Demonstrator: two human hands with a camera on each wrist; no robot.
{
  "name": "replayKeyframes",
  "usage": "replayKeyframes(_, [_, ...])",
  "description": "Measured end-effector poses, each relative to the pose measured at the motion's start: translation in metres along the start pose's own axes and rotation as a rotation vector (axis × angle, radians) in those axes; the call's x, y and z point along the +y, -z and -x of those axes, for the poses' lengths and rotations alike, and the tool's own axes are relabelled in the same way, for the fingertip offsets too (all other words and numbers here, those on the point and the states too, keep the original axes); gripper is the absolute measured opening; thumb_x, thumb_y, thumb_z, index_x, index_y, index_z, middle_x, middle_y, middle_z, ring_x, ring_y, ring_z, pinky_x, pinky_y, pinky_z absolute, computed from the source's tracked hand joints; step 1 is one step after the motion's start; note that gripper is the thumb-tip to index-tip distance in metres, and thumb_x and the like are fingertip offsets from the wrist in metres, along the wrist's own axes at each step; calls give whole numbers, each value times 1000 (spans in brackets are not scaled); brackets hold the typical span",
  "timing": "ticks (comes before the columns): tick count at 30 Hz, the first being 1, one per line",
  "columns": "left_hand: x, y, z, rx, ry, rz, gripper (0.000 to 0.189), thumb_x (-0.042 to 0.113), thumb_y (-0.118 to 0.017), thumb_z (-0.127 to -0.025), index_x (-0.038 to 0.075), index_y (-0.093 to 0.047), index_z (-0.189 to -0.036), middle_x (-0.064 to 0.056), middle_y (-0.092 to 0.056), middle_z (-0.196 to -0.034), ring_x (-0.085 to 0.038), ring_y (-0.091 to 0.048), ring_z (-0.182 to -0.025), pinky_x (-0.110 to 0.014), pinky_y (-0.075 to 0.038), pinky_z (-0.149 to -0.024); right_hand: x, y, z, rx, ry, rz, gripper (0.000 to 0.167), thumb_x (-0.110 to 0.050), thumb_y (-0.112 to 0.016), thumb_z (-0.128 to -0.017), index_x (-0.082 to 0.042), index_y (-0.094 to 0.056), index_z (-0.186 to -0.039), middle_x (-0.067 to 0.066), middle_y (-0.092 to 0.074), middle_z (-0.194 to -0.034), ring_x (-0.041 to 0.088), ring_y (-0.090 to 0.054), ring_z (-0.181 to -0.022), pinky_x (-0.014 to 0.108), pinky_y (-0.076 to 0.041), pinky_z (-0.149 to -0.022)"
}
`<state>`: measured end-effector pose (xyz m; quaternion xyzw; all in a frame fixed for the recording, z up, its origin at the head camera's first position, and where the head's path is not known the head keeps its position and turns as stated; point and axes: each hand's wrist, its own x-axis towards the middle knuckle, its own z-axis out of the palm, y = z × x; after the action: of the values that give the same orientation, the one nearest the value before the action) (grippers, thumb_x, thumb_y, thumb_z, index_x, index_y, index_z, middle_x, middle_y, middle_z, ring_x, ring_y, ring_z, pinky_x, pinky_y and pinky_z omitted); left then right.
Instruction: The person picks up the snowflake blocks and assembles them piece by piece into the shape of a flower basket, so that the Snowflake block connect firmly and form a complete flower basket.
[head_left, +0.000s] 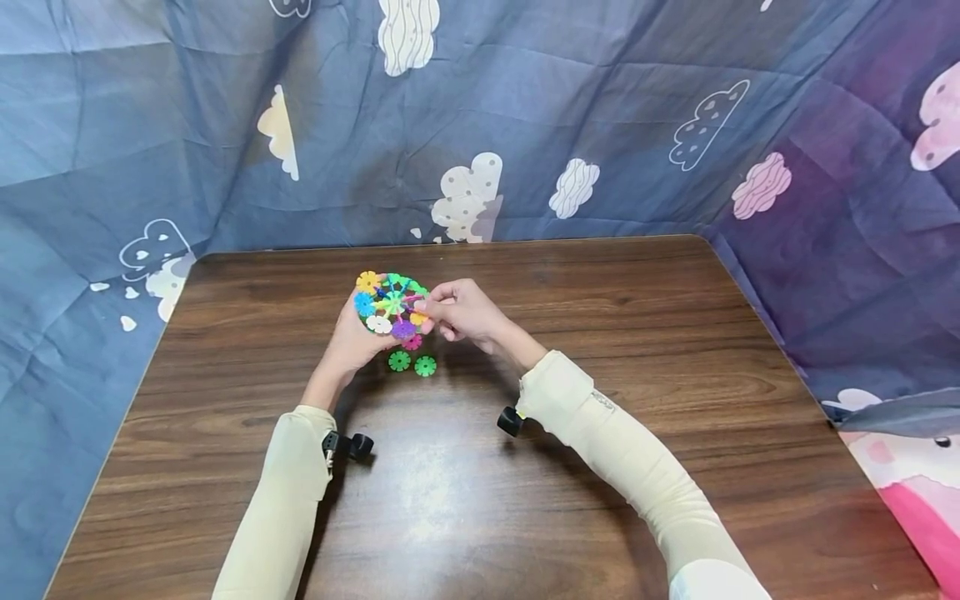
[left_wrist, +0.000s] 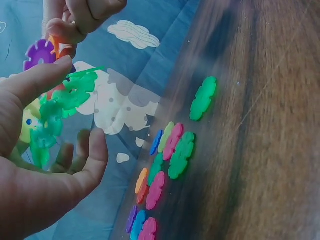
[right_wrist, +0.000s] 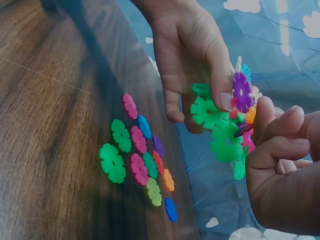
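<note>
At the left, a cream sleeve (head_left: 281, 492) is leading up to the left hand (head_left: 351, 337), whose fingers are grasping a wheel-shaped assembly of notched plastic flower discs (head_left: 393, 303). The assembly is hanging between both hands above the worktop (head_left: 637, 333), its rim showing yellow, blue, white, purple and green pieces. Below it in the head view, two loose green discs (head_left: 399, 361) are lying near a pink disc (head_left: 412, 342). Rightward, the right hand's (head_left: 468, 315) fingers are pinching an orange disc (head_left: 418, 319) at the assembly's edge.
</note>
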<state>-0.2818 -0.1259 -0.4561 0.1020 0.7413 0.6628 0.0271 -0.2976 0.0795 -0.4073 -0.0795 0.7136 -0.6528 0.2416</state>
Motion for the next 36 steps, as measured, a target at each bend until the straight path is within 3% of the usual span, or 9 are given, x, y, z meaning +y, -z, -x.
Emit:
replayKeyframes(7, [1,-4,4,55,-39,40,90,-6,-80,-76,5,-30,-150,-16,-49,-138,-16,-49,-122,-31,-38,-111,5,-3,0,-29,-21,-42,11,-9,-61,-98,-2,-60,-91,0,-65,-58,6,-41,-39,20,-25,-39])
replayKeyframes(13, [-7,-8,5,84,-30,70,86,-6,-80,-76,5,-33,-148,-12,-50,-136,-12,-50,-120,-30,-39,-111,5,-3,2,-30,-20,-54,14,-11,-63,-97,-1,-62,-87,0,-64,-57,5,-40,-39,19,-24,-39])
replayKeyframes(15, [-8,-9,5,91,-38,54,87,-6,-80,-76,4,-32,-148,-14,-49,-137,-10,-49,-119,-30,-38,-110,4,-4,3,-34,-29,-56,14,-12,-64,-97,-1,-63,-87,1,-64,-58,5,-41,-38,18,-27,-38])
replayKeyframes(18, [2,-11,10,98,-58,8,86,-7,-80,-75,0,-32,-146,-18,-49,-137,-8,-48,-117,-28,-38,-109,3,-5,3,-37,-45,-65,14,-12,-64,-97,-2,-64,-87,1,-64,-58,5,-42,-38,18,-31,-38])
replayKeyframes(22, [3,-9,11,124,-83,-8,83,-7,-81,-73,-1,-36,-143,-19,-52,-135,-8,-50,-116,-28,-39,-108,3,-4,2,-39,-48,-43,14,-13,-64,-97,-3,-65,-88,1,-64,-59,5,-43,-39,19,-30,-39])
replayKeyframes(24, [-5,-7,8,147,-78,18,84,-7,-83,-71,1,-38,-142,-16,-53,-134,-10,-51,-116,-28,-40,-108,2,-5,1,-51,-41,-18,16,-15,-64,-97,-3,-66,-88,1,-65,-60,6,-44,-39,20,-27,-40])
replayKeyframes(29, [-3,0,11,185,-30,74,79,-8,-79,-73,1,-39,-141,-6,-55,-128,-8,-53,-114,-26,-42,-107,-4,-3,-1,-73,-31,22,23,-22,-60,-100,-2,-68,-91,1,-66,-63,7,-46,-42,21,-28,-40])
replayKeyframes(33, [-3,11,15,198,28,97,77,-5,-78,-77,5,-37,-143,2,-53,-126,-8,-52,-117,-26,-42,-108,2,8,-12,11,0,107,29,-26,-60,-101,2,-67,-94,0,-62,-60,7,-46,-43,22,-29,-41])
replayKeyframes(36, [-5,20,19,204,71,99,77,-3,-77,-80,8,-36,-144,6,-52,-126,-7,-51,-119,-22,-42,-107,16,20,-30,120,37,297,31,-25,-62,-100,5,-67,-94,0,-61,-60,10,-50,-48,21,-35,-44])
